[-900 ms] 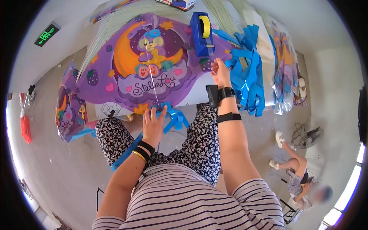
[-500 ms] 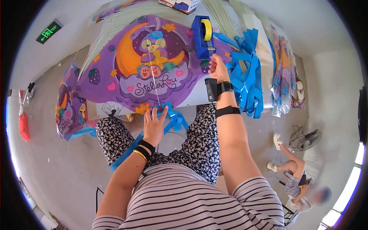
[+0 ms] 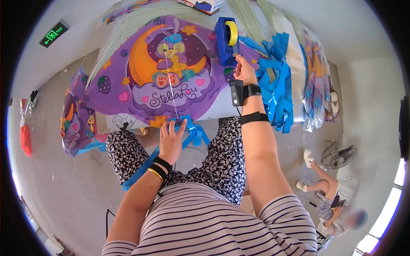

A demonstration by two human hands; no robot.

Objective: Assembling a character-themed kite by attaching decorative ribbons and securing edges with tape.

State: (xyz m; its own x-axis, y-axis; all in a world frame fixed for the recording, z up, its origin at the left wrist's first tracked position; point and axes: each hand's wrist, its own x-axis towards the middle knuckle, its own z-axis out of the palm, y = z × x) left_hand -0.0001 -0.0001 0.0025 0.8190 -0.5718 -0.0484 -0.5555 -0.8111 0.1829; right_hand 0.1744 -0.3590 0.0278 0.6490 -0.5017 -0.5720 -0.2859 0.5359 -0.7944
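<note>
A purple kite printed with a cartoon rabbit and an orange moon lies across the table. At its lower corner my left hand rests with fingers stretched apart, pressing the edge beside a bunch of blue ribbon that hangs off the table. A blue tape dispenser holding a yellow-cored roll stands at the kite's right. My right hand is at the dispenser's near end, thumb and fingers closed in a pinch on the tape's end. The clear tape itself is hard to make out.
Blue strips are heaped right of my right hand. Thin pale rods lie at the back, near a box. Packed kites hang over the right edge, another printed kite at the left. A person sits by a fan.
My right hand has turned slightly and closed its fingers at the dispenser's near end. My left hand stays on the kite's corner.
</note>
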